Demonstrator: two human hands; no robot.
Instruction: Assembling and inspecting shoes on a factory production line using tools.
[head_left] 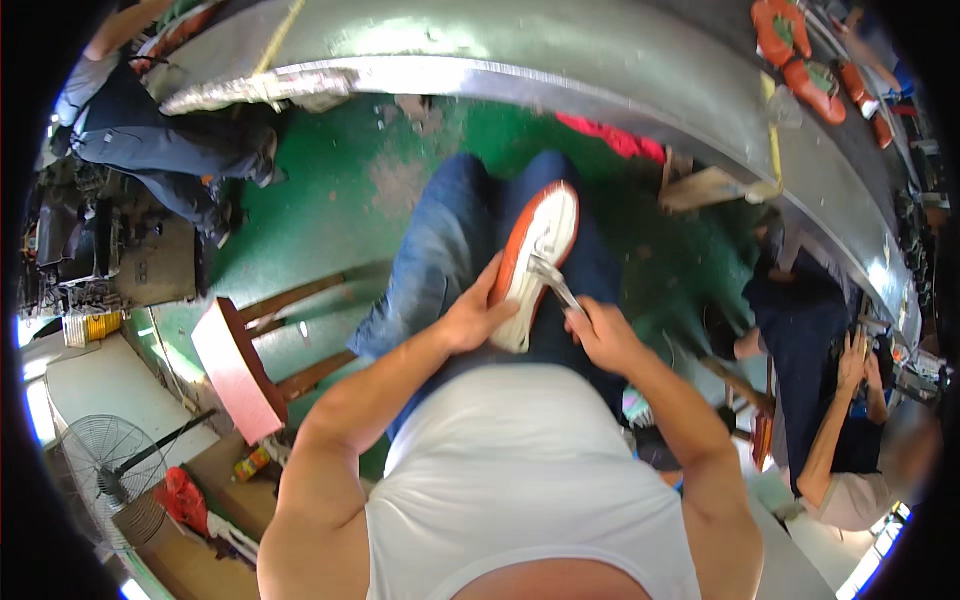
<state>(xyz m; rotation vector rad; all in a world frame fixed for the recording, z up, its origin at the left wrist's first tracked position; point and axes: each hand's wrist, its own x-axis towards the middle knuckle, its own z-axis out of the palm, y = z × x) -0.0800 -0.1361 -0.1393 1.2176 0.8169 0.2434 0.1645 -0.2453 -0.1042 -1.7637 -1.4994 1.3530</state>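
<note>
An orange-red shoe [551,222] lies across my thighs with its pale underside facing up and its toe pointing away from me. My left hand [478,312] is closed around its left side near the heel. In my right hand [604,335] is the handle of a steel hand tool [558,283]; whether it is a hammer or pincers I cannot tell. The tool's head touches or hovers just over the middle of the shoe's underside. Both hands are close to my lap, over my blue jeans [420,265].
Ahead curves a long grey conveyor-like bench [600,50], with orange shoes [800,75] at its far right. A pink-topped stool [235,370] and a fan [110,475] stand left. One person [165,140] is at the far left, another [810,370] at the right.
</note>
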